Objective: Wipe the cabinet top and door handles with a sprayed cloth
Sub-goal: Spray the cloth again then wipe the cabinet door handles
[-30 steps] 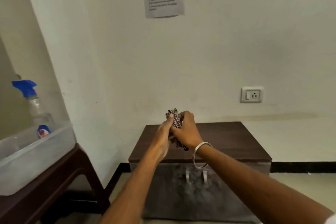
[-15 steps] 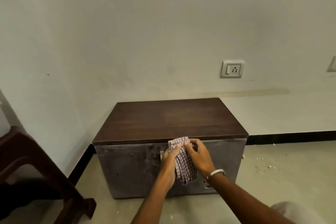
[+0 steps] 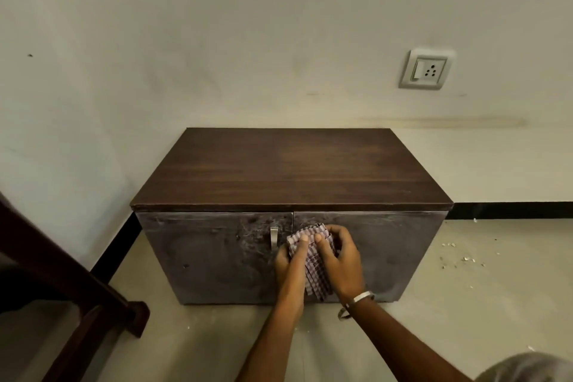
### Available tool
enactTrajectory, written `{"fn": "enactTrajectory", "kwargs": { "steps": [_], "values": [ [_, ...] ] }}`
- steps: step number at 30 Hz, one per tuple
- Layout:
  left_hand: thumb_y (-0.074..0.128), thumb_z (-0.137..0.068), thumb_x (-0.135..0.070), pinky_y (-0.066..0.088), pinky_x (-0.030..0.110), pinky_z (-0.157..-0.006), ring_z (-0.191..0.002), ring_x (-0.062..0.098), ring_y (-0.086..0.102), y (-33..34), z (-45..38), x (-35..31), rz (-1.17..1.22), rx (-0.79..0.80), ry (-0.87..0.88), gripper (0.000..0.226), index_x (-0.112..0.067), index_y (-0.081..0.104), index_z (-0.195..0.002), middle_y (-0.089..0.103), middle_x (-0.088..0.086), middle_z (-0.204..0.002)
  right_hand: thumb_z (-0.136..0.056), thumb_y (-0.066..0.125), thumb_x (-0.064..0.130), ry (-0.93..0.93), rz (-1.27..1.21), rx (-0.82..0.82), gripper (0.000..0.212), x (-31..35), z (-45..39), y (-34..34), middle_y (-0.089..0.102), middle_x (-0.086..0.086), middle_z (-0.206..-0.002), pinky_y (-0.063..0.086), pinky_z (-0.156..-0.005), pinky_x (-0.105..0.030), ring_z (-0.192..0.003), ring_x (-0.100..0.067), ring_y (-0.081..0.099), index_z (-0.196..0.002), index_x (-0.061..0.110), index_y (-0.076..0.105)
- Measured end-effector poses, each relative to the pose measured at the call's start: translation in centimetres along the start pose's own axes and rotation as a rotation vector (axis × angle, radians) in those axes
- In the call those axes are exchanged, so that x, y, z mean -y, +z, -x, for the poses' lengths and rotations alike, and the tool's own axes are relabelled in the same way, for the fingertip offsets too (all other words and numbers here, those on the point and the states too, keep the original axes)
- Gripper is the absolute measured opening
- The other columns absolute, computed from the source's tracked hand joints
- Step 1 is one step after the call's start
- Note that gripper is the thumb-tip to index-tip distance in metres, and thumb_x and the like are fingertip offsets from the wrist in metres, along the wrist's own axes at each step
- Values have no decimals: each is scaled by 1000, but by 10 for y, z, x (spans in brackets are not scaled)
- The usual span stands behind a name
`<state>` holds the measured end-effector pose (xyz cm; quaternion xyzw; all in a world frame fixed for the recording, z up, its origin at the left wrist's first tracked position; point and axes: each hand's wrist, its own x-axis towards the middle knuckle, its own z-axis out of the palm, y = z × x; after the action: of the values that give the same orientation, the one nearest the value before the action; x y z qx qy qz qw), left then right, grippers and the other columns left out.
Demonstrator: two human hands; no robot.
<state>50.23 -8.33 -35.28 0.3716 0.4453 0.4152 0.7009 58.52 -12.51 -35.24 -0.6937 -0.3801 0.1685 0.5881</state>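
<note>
Cabinet (image 3: pixel 217 257): low two-door unit on the floor (image 3: pixel 465 304), back edge against the wall (image 3: pixel 248 40). Both doors closed, so contents not visible. Dark wood-grain top (image 3: pixel 291 170), nothing on it. Door fronts are grey and heavily smudged, with swirl marks and dusty streaks, worst around the centre seam.

Checked cloth (image 3: pixel 314 263): purple/white check, bunched into vertical folds, held against the upper inner corner of the right door, just right of the seam. Its lower end hangs down between the wrists.

Left hand (image 3: pixel 290 263): fingers curled over the cloth's left side, thumb tip on top, gripping it. Right hand (image 3: pixel 341 263): fingers curled round the cloth's right side, also gripping. The thumbs sit side by side near the cloth's top edge. Metal bangle (image 3: pixel 361 298) on the right wrist.

Left door handle (image 3: pixel 274 237): short vertical metal pull near the top inner corner of the left door, just left of the cloth, not touching it. Right door handle is probably under the cloth and hands; can't confirm.

Switched wall socket (image 3: pixel 426 69) above the cabinet's back right corner. Dark wooden furniture leg (image 3: pixel 77 304) at the left edge. Pale crumbs (image 3: pixel 455 254) on the floor to the right of the cabinet.
</note>
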Motion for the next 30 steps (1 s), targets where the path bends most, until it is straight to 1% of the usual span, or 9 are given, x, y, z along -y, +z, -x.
{"fn": "enactTrajectory", "kwargs": {
  "steps": [2,4,6,9,14,18,21,23,30],
  "values": [
    [65,-89,-30,57,31,-69,-90,20,70,2,-4,2,32,0,-1,18,-19,67,-103,73,4,-98,-90,63,23,-56,30,-20,18,2,-4,3,65,10,-100,51,-80,-18,-94,-3,62,-108,23,57],
    [65,-88,-32,58,36,-75,-92,22,70,3,-7,4,63,-17,-24,20,-18,68,-102,73,5,-99,-89,65,23,-85,43,-47,17,5,-7,5,65,12,-97,51,-76,-14,-90,1,62,-105,24,58],
    [67,-86,-35,58,38,-74,-90,23,71,3,-10,6,76,-30,-51,25,-15,70,-101,75,6,-96,-89,66,25,-72,26,-67,15,5,-6,8,66,12,-94,52,-73,-13,-86,1,63,-102,25,59],
    [68,-85,-35,58,35,-67,-82,22,74,1,-10,8,81,1,-81,25,-13,72,-97,77,6,-88,-90,64,26,-27,-20,-106,14,-1,0,13,68,8,-93,53,-73,-16,-86,0,64,-103,21,61],
    [68,-85,-34,58,36,-70,-82,24,74,-7,-10,13,74,29,-133,28,-10,73,-97,76,9,-89,-90,64,24,12,1,-124,13,-5,7,15,67,9,-91,49,-70,-10,-87,3,61,-102,18,62],
    [69,-84,-32,58,36,-70,-83,28,73,-2,-14,5,101,32,-202,28,-7,74,-93,76,14,-90,-88,65,23,45,3,-177,10,6,2,17,68,7,-84,49,-65,-14,-77,-2,63,-96,17,65],
    [71,-81,-34,59,41,-76,-84,31,73,2,-19,-1,86,34,-260,31,-5,75,-93,75,15,-90,-87,66,23,112,-8,-200,11,11,-5,20,68,3,-81,52,-69,-27,-75,-8,64,-94,14,66],
    [72,-80,-33,59,41,-76,-84,32,73,3,-22,-3,91,22,-279,32,-3,75,-93,75,16,-90,-85,66,24,162,-18,-212,13,12,-8,22,69,1,-82,53,-72,-31,-77,-10,64,-94,14,67],
    [73,-79,-35,57,37,-73,-87,30,73,1,-29,-2,126,46,-315,35,-6,75,-98,75,15,-95,-84,68,30,135,79,-213,17,18,-11,23,67,4,-78,54,-67,-29,-73,-9,63,-89,15,64]
  ]
}}
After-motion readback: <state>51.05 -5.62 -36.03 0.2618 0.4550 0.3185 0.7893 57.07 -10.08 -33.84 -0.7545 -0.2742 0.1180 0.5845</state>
